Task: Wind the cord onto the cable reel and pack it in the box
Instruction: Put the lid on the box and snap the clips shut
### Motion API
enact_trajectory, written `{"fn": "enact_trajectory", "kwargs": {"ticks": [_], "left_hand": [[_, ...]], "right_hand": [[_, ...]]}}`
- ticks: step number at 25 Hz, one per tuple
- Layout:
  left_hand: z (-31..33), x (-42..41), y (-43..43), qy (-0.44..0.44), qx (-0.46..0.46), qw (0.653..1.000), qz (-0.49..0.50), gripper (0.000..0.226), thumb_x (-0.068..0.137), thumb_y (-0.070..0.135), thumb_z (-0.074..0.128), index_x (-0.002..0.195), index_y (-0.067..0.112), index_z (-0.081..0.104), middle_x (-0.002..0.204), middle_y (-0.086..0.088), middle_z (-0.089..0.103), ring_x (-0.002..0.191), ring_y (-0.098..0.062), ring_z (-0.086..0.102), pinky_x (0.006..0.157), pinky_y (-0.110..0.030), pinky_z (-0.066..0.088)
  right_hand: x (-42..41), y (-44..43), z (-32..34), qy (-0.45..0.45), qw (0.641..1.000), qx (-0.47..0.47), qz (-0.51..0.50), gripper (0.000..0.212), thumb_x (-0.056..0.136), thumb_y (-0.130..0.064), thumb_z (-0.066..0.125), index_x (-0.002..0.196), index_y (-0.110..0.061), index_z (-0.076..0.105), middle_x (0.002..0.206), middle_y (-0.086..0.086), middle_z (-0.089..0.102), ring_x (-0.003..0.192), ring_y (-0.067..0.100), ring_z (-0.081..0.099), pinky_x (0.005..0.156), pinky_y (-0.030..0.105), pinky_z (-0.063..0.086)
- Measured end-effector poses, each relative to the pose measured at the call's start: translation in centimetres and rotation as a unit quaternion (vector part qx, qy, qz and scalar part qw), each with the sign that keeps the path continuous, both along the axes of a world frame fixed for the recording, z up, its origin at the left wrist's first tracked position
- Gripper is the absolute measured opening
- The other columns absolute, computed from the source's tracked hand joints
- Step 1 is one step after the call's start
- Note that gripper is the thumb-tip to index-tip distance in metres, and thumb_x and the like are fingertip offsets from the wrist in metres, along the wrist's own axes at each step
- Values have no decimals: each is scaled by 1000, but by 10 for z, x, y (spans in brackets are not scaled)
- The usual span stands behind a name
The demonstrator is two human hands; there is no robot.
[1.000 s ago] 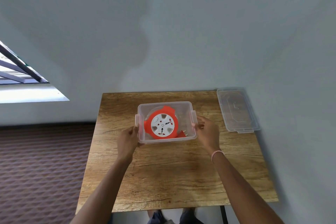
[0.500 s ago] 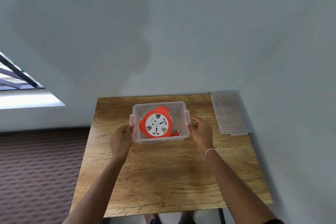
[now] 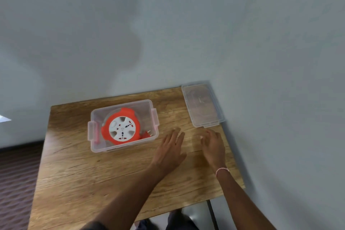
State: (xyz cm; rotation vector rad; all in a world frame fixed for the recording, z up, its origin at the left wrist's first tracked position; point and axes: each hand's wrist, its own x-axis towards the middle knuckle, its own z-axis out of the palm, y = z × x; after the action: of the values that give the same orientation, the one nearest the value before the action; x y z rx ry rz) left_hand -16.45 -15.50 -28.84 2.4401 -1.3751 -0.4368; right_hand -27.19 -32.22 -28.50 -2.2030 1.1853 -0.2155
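The orange cable reel (image 3: 121, 127) with its white socket face lies flat inside the clear plastic box (image 3: 97, 147), and its orange plug (image 3: 146, 134) rests in the box's near right corner. The box stands lidless on the wooden table (image 3: 93, 177). The clear lid (image 3: 202, 105) lies at the table's far right corner. My left hand (image 3: 170, 148) hovers over the table just right of the box, fingers spread, holding nothing. My right hand (image 3: 212, 144) is open too, a little short of the lid's near edge.
A grey wall runs along the table's far and right sides. Dark patterned carpet (image 3: 13, 183) lies to the left. A table leg (image 3: 212, 214) and my shoes show below the near edge.
Both hands have let go of the box's sides and moved right toward the lid. The view has swung right, so the box now sits left of the hands.
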Motion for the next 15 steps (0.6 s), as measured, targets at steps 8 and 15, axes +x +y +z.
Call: {"fn": "enact_trajectory", "kwargs": {"ticks": [8,15], "left_hand": [[-35,23,-36,25,145,988,49,100,103,60,52,169,18,-11,176,-9,-24,164,-32,-20,132,-51,-5],[-46,31,-30,37,168,984,38,98,102,73,36,164,26,-23,169,-2,-37,158,-26,-30,129,-48,-11]], "right_hand": [[30,-47,-13,-223,841,370,-325,20,98,-15,69,104,3,64,89,21,73,79,30,74,78,43,64],[46,-61,-23,-274,775,416,-390,10,90,1,73,96,4,65,96,26,73,82,31,75,76,39,63]]}}
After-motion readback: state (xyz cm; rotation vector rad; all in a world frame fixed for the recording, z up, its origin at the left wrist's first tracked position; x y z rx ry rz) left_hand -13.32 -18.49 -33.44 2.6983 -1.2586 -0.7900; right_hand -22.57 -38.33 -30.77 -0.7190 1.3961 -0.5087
